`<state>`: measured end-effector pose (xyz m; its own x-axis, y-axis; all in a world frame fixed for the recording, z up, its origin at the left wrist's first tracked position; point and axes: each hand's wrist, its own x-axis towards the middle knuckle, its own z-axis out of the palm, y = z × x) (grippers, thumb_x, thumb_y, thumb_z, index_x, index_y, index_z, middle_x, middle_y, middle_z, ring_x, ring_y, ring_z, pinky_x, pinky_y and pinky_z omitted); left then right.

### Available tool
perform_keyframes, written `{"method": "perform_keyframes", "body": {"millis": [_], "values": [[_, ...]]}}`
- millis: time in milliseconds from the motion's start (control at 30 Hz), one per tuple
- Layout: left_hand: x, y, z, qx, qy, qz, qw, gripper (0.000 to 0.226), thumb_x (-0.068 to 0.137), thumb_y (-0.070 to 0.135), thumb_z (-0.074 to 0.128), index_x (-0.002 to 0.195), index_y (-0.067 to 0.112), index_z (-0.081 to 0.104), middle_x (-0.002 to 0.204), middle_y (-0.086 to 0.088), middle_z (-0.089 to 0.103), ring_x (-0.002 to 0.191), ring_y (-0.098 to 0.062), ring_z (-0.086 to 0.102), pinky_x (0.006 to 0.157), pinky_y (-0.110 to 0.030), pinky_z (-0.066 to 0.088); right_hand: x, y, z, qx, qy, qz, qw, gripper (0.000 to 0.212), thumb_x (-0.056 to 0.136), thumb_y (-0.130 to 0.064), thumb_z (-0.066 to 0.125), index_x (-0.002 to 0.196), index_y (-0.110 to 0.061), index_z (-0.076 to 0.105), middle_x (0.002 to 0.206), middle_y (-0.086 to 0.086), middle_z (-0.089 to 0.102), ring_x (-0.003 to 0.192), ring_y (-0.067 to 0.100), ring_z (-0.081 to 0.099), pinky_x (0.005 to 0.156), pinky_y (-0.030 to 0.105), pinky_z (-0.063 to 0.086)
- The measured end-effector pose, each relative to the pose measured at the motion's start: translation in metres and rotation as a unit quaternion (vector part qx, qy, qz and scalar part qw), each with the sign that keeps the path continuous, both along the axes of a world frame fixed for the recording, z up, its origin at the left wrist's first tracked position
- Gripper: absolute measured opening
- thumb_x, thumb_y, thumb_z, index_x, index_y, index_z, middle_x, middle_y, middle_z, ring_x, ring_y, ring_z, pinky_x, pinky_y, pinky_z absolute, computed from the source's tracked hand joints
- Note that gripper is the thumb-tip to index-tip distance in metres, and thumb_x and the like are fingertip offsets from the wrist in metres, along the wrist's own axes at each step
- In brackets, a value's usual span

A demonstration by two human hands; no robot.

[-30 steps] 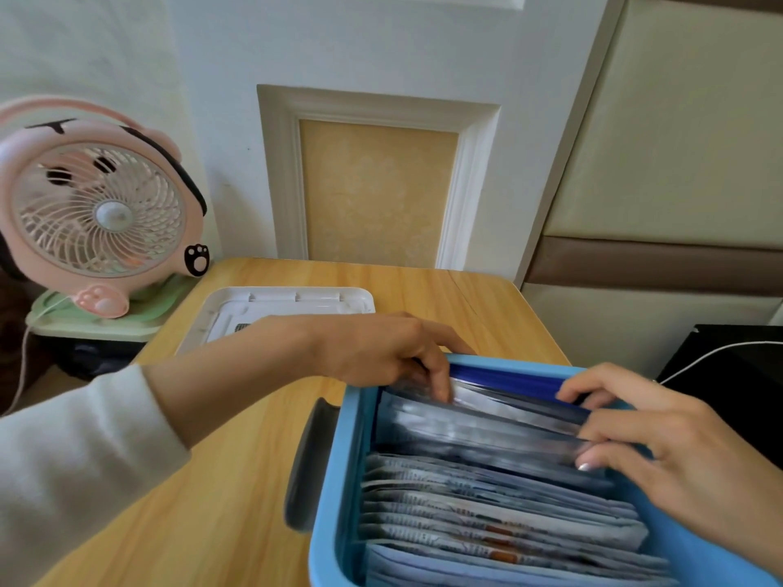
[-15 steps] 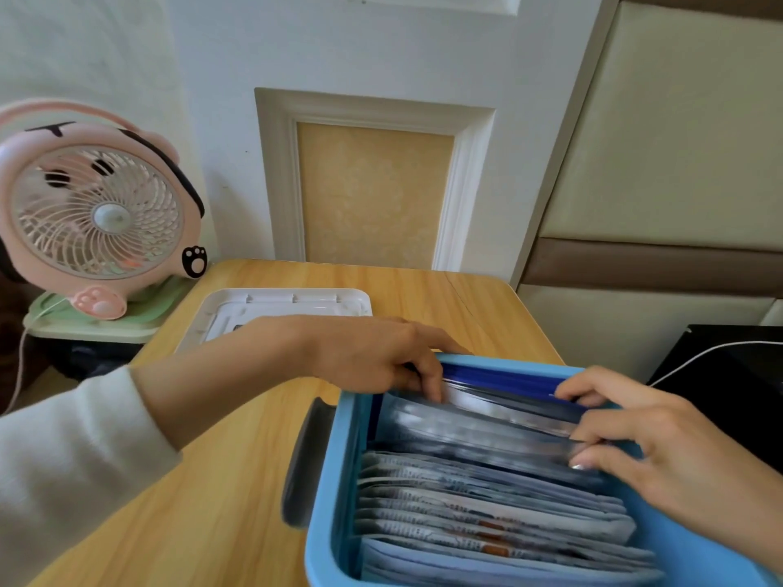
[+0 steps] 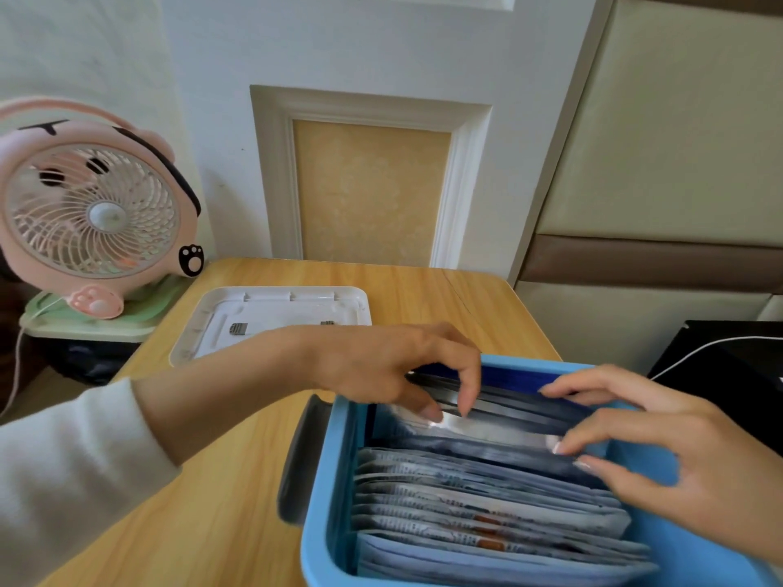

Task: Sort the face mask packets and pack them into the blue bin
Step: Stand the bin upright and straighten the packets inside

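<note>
both hands tend the packets standing at the far end of the blue bin, left hand pinching their tops, right hand touching with nearly straight fingers; level the edges before pressing down.

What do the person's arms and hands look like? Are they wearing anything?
The left arm wears a soft cream-white sleeve, ending partway up the forearm. The left hand and right hand wear no gloves or rings that I can see. The right fingers have pale-tipped nails.

Home room, pink cartoon desk fan, wooden table, padded wall panels
</note>
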<state>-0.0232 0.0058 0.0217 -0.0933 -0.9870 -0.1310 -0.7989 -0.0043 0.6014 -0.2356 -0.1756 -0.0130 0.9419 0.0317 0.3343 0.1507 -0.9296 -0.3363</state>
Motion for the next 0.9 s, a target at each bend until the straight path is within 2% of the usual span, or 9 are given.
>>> {"method": "perform_keyframes", "body": {"millis": [133, 200, 267, 333, 500, 600, 700, 900], "values": [[0.0028, 0.0012, 0.0006, 0.003, -0.001, -0.013, 1.000, 0.024, 0.088, 0.001, 0.057, 0.098, 0.023, 0.059, 0.138, 0.000, 0.037, 0.125, -0.006, 0.035, 0.104, -0.025, 0.035, -0.0003, 0.0018, -0.0017, 0.025, -0.012, -0.017, 0.999, 0.011, 0.084, -0.047, 0.053, 0.083, -0.036, 0.057, 0.122, -0.015, 0.055, 0.099, 0.008, 0.063, 0.080, 0.026, 0.051], [0.0008, 0.0030, -0.0006, -0.012, 0.020, -0.019, 1.000, 0.023, 0.088, 0.004, 0.058, 0.101, 0.024, 0.057, 0.141, 0.001, 0.035, 0.130, 0.000, 0.029, 0.106, -0.023, 0.033, -0.0001, 0.0010, -0.0036, 0.031, -0.012, -0.019, 0.999, 0.018, 0.086, -0.050, 0.050, 0.082, -0.035, 0.058, 0.121, -0.015, 0.054, 0.099, 0.011, 0.063, 0.084, 0.030, 0.050], [-0.0028, 0.0049, -0.0014, -0.013, 0.034, -0.024, 0.999, 0.014, 0.089, 0.020, 0.059, 0.100, 0.029, 0.060, 0.145, 0.009, 0.027, 0.136, 0.004, 0.020, 0.112, -0.026, 0.027, -0.0006, -0.0009, -0.0042, 0.035, -0.001, -0.021, 0.999, 0.017, 0.086, -0.050, 0.051, 0.083, -0.036, 0.061, 0.122, -0.015, 0.054, 0.104, 0.010, 0.062, 0.090, 0.032, 0.047], [-0.0043, 0.0045, -0.0034, -0.018, 0.003, -0.029, 0.999, 0.009, 0.088, 0.032, 0.060, 0.096, 0.031, 0.064, 0.146, 0.015, 0.022, 0.136, 0.005, 0.015, 0.115, -0.029, 0.022, -0.0025, -0.0020, -0.0024, 0.051, 0.014, -0.013, 0.998, 0.014, 0.082, -0.048, 0.057, 0.085, -0.037, 0.064, 0.126, -0.014, 0.053, 0.111, 0.009, 0.059, 0.095, 0.030, 0.043], [-0.0059, -0.0008, -0.0051, -0.040, -0.089, -0.036, 0.995, 0.010, 0.088, 0.032, 0.060, 0.094, 0.031, 0.068, 0.146, 0.017, 0.021, 0.133, 0.003, 0.014, 0.113, -0.022, 0.018, -0.0055, -0.0002, 0.0010, 0.078, 0.043, 0.004, 0.996, 0.021, 0.079, -0.058, 0.058, 0.085, -0.040, 0.067, 0.131, -0.020, 0.048, 0.124, 0.000, 0.048, 0.104, 0.016, 0.032], [-0.0053, -0.0030, -0.0048, -0.045, -0.102, -0.030, 0.993, 0.011, 0.088, 0.030, 0.060, 0.095, 0.032, 0.069, 0.146, 0.018, 0.022, 0.131, 0.003, 0.017, 0.109, -0.016, 0.019, -0.0045, -0.0012, 0.0015, 0.067, 0.049, -0.001, 0.997, 0.016, 0.082, -0.050, 0.057, 0.087, -0.039, 0.068, 0.130, -0.021, 0.048, 0.123, -0.001, 0.048, 0.105, 0.017, 0.033], [-0.0053, -0.0028, -0.0032, -0.034, -0.078, -0.031, 0.996, 0.011, 0.086, 0.033, 0.063, 0.092, 0.032, 0.071, 0.145, 0.021, 0.021, 0.131, 0.007, 0.014, 0.109, -0.013, 0.018, -0.0031, -0.0019, 0.0023, 0.064, 0.045, -0.011, 0.997, 0.011, 0.082, -0.043, 0.058, 0.086, -0.038, 0.067, 0.128, -0.021, 0.050, 0.120, -0.001, 0.051, 0.103, 0.021, 0.036], [-0.0060, -0.0039, -0.0004, -0.016, -0.087, -0.036, 0.995, 0.012, 0.082, 0.034, 0.067, 0.091, 0.030, 0.073, 0.148, 0.022, 0.018, 0.132, 0.004, 0.011, 0.110, -0.012, 0.015, -0.0014, 0.0020, -0.0004, 0.083, 0.030, -0.047, 0.995, 0.026, 0.077, -0.060, 0.055, 0.076, -0.035, 0.064, 0.125, -0.020, 0.051, 0.113, 0.005, 0.056, 0.093, 0.027, 0.041]]}}
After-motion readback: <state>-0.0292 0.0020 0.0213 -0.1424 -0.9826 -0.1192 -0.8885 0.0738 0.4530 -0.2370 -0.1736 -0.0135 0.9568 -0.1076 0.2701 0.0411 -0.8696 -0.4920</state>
